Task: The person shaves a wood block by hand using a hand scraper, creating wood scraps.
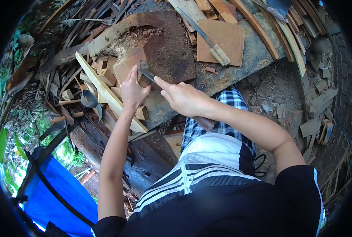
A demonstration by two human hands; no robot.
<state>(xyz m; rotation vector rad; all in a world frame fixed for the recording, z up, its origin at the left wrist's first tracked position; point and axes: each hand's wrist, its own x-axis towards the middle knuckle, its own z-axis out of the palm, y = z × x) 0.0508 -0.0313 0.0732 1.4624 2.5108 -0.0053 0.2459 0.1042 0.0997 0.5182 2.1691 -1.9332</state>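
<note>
My right hand is closed around a knife-like tool with a narrow dark blade, its index finger laid along the back. What looks like the tool's brown handle end sticks out below my right forearm. My left hand is closed on a small wood piece, mostly hidden by the fingers and blade. Both hands are at the near edge of a thick, dark brown wooden block with a crumbly hollow. The blade meets the small piece close to my left fingertips.
A long blade with a wooden handle lies across a square board on the grey slab. A pale wood strip slants beside my left arm. Offcuts litter the ground. A blue tarp hangs lower left.
</note>
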